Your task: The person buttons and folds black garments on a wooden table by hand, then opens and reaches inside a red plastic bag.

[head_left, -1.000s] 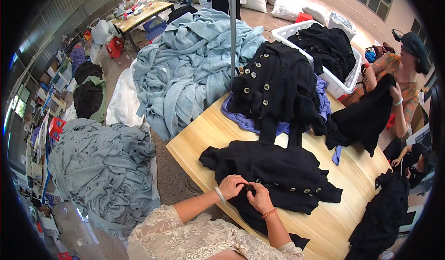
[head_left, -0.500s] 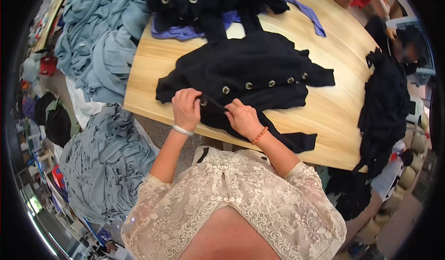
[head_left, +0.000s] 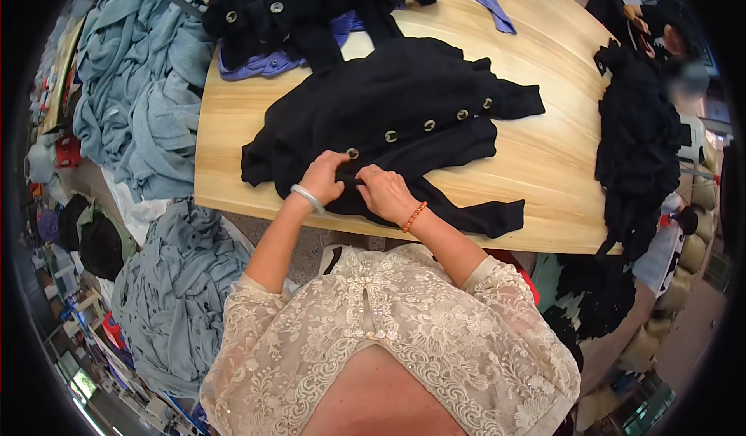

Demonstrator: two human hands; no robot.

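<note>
A black knitted cardigan (head_left: 365, 86) lies spread on the wooden table, with a row of large round buttons (head_left: 391, 136) along its front edge. My left hand (head_left: 322, 179) pinches the cardigan's front band, its fingertips right beside the nearest button in the row. Close by on the right, my right hand (head_left: 387, 195) grips the same band with thumb and fingers pressed together. Both hands hide the cloth between them. One sleeve (head_left: 482, 217) stretches out to the right along the table's near edge.
More black buttoned garments (head_left: 272, 8) lie over a purple garment (head_left: 260, 61) at the table's far left. Grey-blue knitwear (head_left: 140, 86) is heaped on the left, with another grey pile (head_left: 183, 296) lower down. Black garments (head_left: 639, 148) hang over the right edge, near another person (head_left: 660, 28).
My hands have come closer together on the cardigan's front band. The whole view has shifted a little, and the person at the far right has changed posture.
</note>
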